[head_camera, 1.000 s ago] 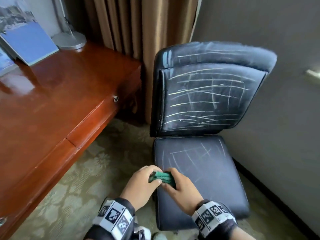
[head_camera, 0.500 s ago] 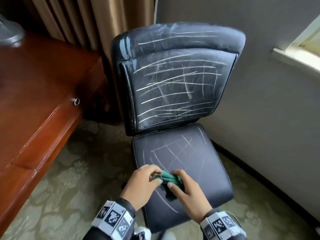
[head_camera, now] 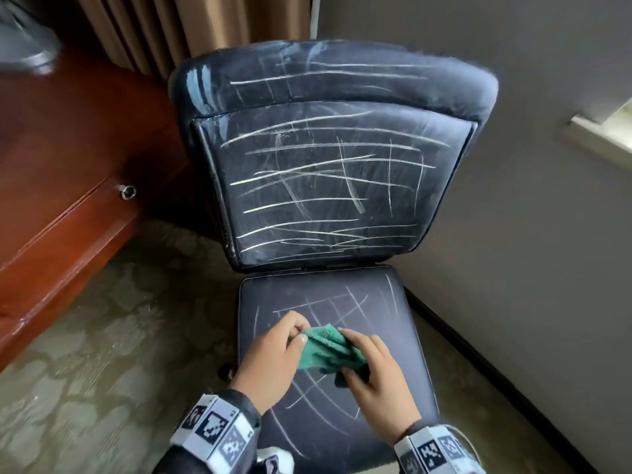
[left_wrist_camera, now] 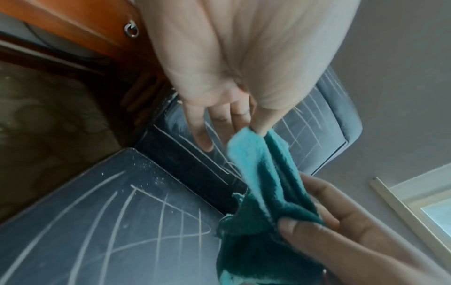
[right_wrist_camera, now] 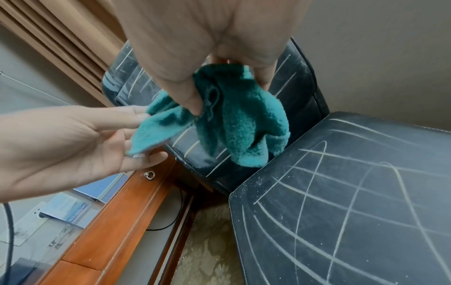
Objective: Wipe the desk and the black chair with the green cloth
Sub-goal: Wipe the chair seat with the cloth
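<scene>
A black leather chair (head_camera: 328, 186) covered in pale scribbled lines stands on patterned beige carpet (head_camera: 102, 336) — a polished reddish wooden desk (head_camera: 68, 159) to its left, a grey wall (head_camera: 530, 200) to its right, a tan curtain (head_camera: 191, 25) behind. Over the seat, the left hand (head_camera: 270, 360) pinches a corner of the crumpled green terry cloth (head_camera: 328, 350) — the right hand (head_camera: 376, 381) grips its other end between thumb and fingers

Soft window daylight, wide-angle edge distortion, blurred wrist views
</scene>
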Demonstrator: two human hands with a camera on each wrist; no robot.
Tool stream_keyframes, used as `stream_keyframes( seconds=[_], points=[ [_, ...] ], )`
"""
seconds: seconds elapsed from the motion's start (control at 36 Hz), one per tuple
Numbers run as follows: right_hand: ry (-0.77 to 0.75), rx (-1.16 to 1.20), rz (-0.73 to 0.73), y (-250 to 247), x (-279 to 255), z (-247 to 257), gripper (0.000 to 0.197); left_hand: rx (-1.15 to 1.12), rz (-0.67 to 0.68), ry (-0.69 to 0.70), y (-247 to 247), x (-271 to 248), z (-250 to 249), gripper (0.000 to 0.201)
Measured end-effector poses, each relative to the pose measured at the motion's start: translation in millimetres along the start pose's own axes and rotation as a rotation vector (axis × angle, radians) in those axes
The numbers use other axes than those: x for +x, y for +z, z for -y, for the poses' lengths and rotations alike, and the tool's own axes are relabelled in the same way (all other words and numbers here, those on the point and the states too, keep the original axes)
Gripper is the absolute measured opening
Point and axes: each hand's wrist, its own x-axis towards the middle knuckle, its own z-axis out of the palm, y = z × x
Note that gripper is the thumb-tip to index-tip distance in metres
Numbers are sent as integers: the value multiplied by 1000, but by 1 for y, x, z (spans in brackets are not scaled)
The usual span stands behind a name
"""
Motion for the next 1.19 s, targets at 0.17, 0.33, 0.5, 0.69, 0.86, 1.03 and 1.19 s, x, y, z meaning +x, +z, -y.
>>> stream_keyframes(
  seconds=[0.17, 0.33, 0.5, 0.69, 0.86, 1.03, 1.19],
  points=[
    [26, 21, 108, -36, 9, -36, 69, -15, -57, -53, 44, 10, -23, 15],
    [260, 329, 229, -49, 10, -55, 82, -30, -41, -68, 58, 3, -20, 8],
    [309, 301, 208, -47, 9, -64, 62, 1, 106, -60, 51, -2, 3, 9],
    [196, -28, 390, -38, 5, -58, 73, 7, 189, -8, 46, -19, 28, 15],
    [-28, -437, 580, -1, 2, -67, 42, 0, 194, -23, 54, -31, 38, 7],
    [15, -399, 390, 19, -13, -88, 33, -103, 58, -77, 61, -43, 68, 7],
    [-170, -409, 293, 30, -35, -97, 19, -79, 44, -106, 54, -49, 99, 18]
  ],
)
